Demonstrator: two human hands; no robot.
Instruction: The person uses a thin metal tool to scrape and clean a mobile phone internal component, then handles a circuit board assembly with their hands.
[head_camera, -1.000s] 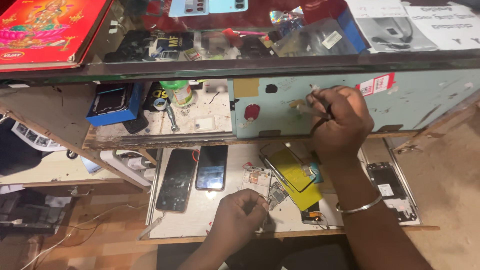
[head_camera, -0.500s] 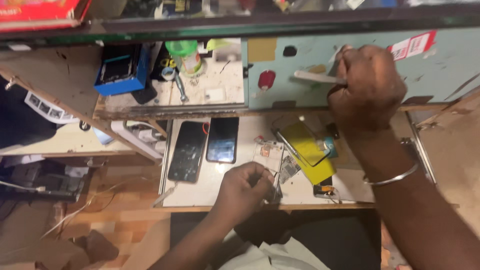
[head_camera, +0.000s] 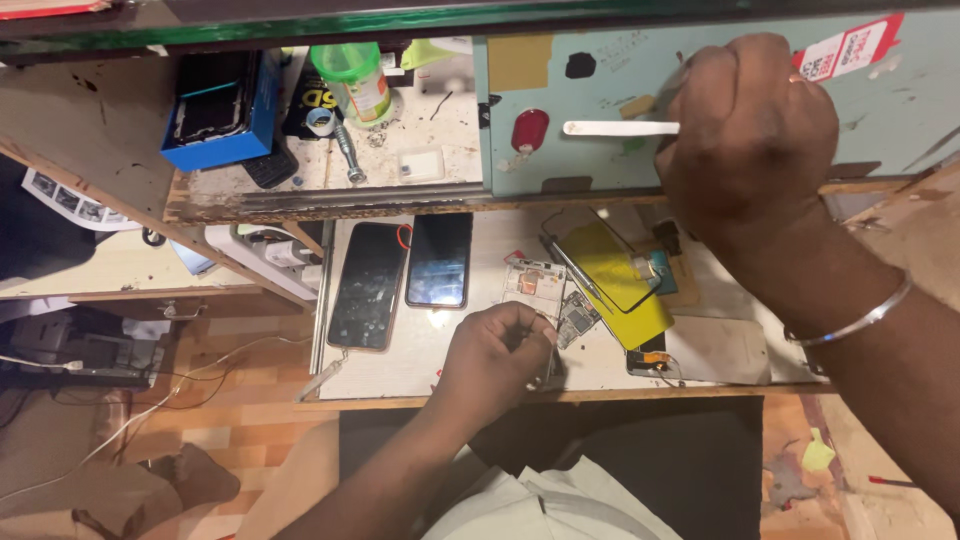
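**Head view: two hands at a phone-repair bench**

Largest in sight is the wooden workbench (head_camera: 420, 365), a pale slab with a raised shelf behind it. Against that shelf stands a light-blue panel (head_camera: 590, 150).

Raised in front of the panel, the right hand (head_camera: 745, 140) is curled into a fist around a slim white tool (head_camera: 620, 128), whose free end points left across the panel. A silver bangle (head_camera: 850, 322) circles that wrist.

Lower, near the bench's front edge, the left hand (head_camera: 495, 360) is loosely closed with fingertips pinched on a small circuit board (head_camera: 575, 318); whether it truly grips the board I cannot tell.

Just right of the board lies a yellow phone back (head_camera: 625, 285). Left of it, two dark phones (head_camera: 400, 275) lie side by side. On the shelf's left end sit a blue box (head_camera: 215, 115) and a green-capped bottle (head_camera: 355, 75).
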